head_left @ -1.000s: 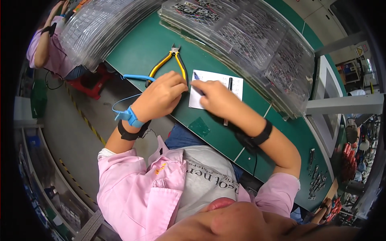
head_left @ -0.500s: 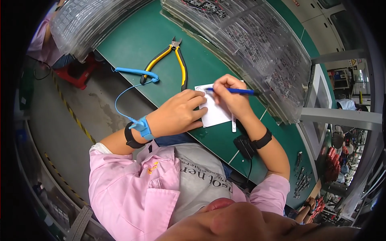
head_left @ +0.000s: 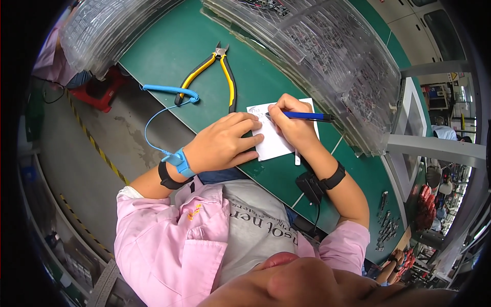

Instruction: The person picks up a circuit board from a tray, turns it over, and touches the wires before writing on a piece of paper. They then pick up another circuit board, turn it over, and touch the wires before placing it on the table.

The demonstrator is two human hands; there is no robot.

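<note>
My right hand (head_left: 292, 123) is closed around a blue pen (head_left: 307, 116), its tip on a white sheet of paper (head_left: 276, 146) that bears a little handwriting near its upper left corner. Flat on the paper's left edge lies my left hand (head_left: 225, 140), fingers stretched and slightly apart. A blue wrist strap (head_left: 180, 162) with a coiled cord circles my left wrist. Beyond the left hand, cutting pliers (head_left: 221, 53) with yellow and black handles rest on the green table, jaws pointing away. A narrow white strip (head_left: 297, 157) sticks out below the paper beside my right wrist.
Stacked clear plastic trays (head_left: 327, 61) holding small parts line the far side of the green table (head_left: 158, 56). More clear trays (head_left: 102, 36) stand at the far left. A black adapter (head_left: 309, 187) with a cable sits near my right forearm. Small dark parts (head_left: 387, 225) lie at the right.
The pen tip has moved slightly along the paper, and more handwriting shows beside it. My left hand stays on the paper. The whole view has shifted a little.
</note>
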